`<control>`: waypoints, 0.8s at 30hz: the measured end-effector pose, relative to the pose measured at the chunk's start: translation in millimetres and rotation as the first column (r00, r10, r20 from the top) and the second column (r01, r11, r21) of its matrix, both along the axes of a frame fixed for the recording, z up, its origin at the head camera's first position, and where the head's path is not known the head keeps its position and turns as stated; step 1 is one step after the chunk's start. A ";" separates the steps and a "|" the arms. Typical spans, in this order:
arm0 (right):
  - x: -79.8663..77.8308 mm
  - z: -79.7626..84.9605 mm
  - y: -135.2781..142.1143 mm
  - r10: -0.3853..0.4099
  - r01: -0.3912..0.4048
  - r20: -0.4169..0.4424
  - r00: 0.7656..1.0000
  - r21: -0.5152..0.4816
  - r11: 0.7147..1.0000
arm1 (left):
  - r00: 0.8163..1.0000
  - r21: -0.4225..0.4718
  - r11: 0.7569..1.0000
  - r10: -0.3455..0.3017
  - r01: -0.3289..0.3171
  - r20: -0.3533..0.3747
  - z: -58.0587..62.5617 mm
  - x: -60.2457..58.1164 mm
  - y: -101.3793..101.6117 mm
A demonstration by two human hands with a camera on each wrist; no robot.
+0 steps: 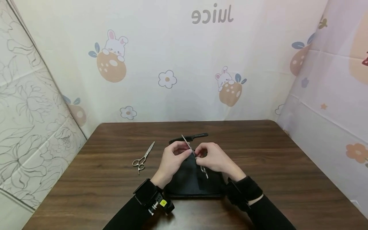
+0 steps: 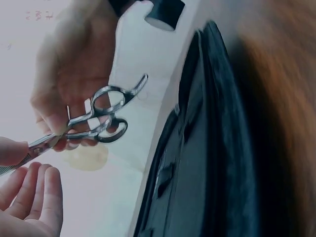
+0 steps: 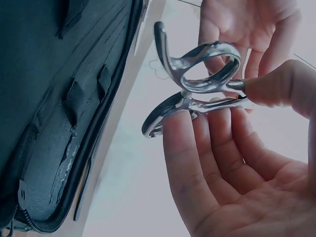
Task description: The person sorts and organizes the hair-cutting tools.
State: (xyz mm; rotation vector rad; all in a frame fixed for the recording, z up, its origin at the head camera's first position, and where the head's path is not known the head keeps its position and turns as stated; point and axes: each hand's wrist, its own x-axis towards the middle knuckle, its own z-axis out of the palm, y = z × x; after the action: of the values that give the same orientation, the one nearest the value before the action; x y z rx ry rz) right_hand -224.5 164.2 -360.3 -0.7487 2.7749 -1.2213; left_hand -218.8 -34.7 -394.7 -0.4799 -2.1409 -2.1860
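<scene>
Scissors [image 2: 45, 142], held above a black case [image 1: 187, 188], well in from the far edge of the worktop [image 1: 273, 166]. Left hand [image 1: 173, 159]: fingers pinching the blades; right hand [image 1: 214, 158]: fingers clamped below the handles. Probably light, stiff, slippery; safest gripped by the handles.

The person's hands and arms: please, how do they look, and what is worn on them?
The left hand and right hand are bare, without gloves. The sleeves are black, and thick black bands surround both wrists. The left band's gear has a yellow patch and silver-coloured parts.
</scene>
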 end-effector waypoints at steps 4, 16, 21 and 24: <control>0.8 0.3 2.0 -0.006 0.006 0.005 1.000 -0.012 1.000 | 0.997 0.125 0.992 -0.042 0.033 0.071 0.3 1.5 4.6; 2.7 -4.0 4.4 0.045 -0.044 0.032 0.998 -0.046 0.998 | 0.993 0.318 0.948 -0.060 0.024 0.104 -3.2 8.8 13.6; 4.3 -3.1 3.9 0.046 -0.044 0.039 0.998 -0.061 0.997 | 0.995 0.363 0.932 -0.021 -0.017 0.099 -3.0 11.0 16.4; 5.3 -3.3 4.0 0.047 -0.045 0.039 0.998 -0.071 0.996 | 0.996 0.384 0.923 -0.004 -0.032 0.093 -2.0 12.6 17.3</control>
State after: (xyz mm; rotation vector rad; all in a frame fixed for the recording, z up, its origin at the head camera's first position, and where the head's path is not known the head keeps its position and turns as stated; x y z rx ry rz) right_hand -219.2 168.2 -363.6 -0.7786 2.6796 -1.3168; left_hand -206.2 -17.4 -396.7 -0.3399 -1.6716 -2.5779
